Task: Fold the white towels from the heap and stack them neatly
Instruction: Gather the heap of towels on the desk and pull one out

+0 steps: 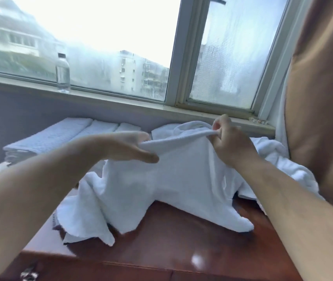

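White towel [171,179] held above wooden table [171,240], lower corners trailing on it. Right hand [230,142] pinches top edge; left hand [127,147] clamps same edge (thumb against near-straight fingers). Folded stack [50,136] far left, heap [273,157] right.

Bright window [121,57] above a sill [121,102], brown curtain [324,98], glossy wooden table [171,250].

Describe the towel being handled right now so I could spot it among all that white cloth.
Below the big window, on the reddish wooden table, look at the towel stretched between the left hand and right hand. Unlike the folded towels lying flat at back left and the crumpled heap at right, it alone is held up.
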`<state>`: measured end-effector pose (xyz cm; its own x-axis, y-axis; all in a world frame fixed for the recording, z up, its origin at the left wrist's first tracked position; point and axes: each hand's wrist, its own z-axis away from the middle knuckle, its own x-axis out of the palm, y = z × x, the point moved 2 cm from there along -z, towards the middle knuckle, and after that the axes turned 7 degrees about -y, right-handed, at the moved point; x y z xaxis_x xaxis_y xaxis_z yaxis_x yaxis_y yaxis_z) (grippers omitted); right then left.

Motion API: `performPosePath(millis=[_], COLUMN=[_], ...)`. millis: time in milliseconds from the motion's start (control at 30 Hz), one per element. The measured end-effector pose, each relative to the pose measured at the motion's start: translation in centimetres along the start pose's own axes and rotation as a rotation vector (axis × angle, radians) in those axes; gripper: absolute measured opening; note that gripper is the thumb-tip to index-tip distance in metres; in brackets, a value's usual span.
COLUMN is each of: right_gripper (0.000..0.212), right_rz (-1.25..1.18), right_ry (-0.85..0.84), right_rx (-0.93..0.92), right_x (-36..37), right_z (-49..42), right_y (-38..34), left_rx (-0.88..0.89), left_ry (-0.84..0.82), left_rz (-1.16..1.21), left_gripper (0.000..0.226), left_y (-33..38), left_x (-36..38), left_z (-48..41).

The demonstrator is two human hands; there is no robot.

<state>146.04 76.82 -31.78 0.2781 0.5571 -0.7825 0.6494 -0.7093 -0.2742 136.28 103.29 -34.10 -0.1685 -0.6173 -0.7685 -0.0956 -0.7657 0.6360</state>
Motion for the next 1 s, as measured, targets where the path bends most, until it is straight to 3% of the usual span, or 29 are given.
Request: performPosePath(millis=[33,100,167,233,300,333,400,467,500,567,667,767,833,900,1000], right_gripper=[0.012,0.022,0.026,0.028,0.035,0.034,0.033,0.037,0.043,0.055,0.086,0.111,0.094,0.061,0.028], right_rz=[-0.001,0.003,-0.107,-0.441,-0.736,-0.732,-0.432,-0.061,0.047,0.109,0.128,0.089,0.055,0.078,0.268], right_ry=[0.049,0.063,0.05,-0.021,-0.224,-0.356,-0.634,-0.888,-1.0,-1.142,-1.056,-1.019,-1.02,-0.959,-0.693], right_rx=[0.002,-0.023,0.004,0.103,0.174,0.162,0.105,0.105,0.13,0.199,0.184,0.121,0.09,0.061,0.002], right_x=[-0.3,-0.7,-1.1,-1.5,-1.4,-1.0,0.0,1.5,2.4,4.0,6.4,9.6,11.5,12.1,11.3], right_z=[0.1,0.3,0.8,1.4,2.5,3.0,4.3,5.8,6.6,8.1,9.7,11.2,11.7,11.1,9.4], right_y=[-0.4,-1.3,-2.1,-2.1,-1.2,-0.4,0.8,1.4,1.6,2.1,2.9,3.3,3.2,3.4,3.7], left_rx=[-0.085,-0.198,-0.138,-0.042,0.031,0.051,0.074,0.096,0.114,0.112,0.001,-0.067,-0.085,-0.066,0.158], left_ry=[-0.175,-0.369,-0.36,-0.254,-0.185,-0.164,-0.1,-0.013,-0.005,-0.077,-0.172,-0.277,-0.259,-0.16,0.282], left_rz=[0.189,0.399,0.431,0.499,0.637,0.689,0.672,0.479,0.354,0.087,-0.336,-0.483,-0.46,-0.505,-0.8], left_gripper=[0.039,0.064,0.058,0.041,0.028,0.023,0.024,0.047,0.057,0.053,0.048,0.065,0.066,0.053,0.031], left_y=[0.3,0.8,1.2,0.9,-0.1,-0.7,-1.5,-1.9,-1.9,-2.4,-4.5,-7.2,-8.6,-8.5,-6.9], left_x=[0.6,1.8,2.7,3.1,3.5,3.8,4.9,6.3,7.0,8.5,10.3,12.9,14.1,14.1,13.3], left_z=[0.5,1.3,1.3,1.0,0.8,0.7,0.2,-0.3,-0.5,-0.8,-0.2,0.1,-0.2,-0.4,-1.0])
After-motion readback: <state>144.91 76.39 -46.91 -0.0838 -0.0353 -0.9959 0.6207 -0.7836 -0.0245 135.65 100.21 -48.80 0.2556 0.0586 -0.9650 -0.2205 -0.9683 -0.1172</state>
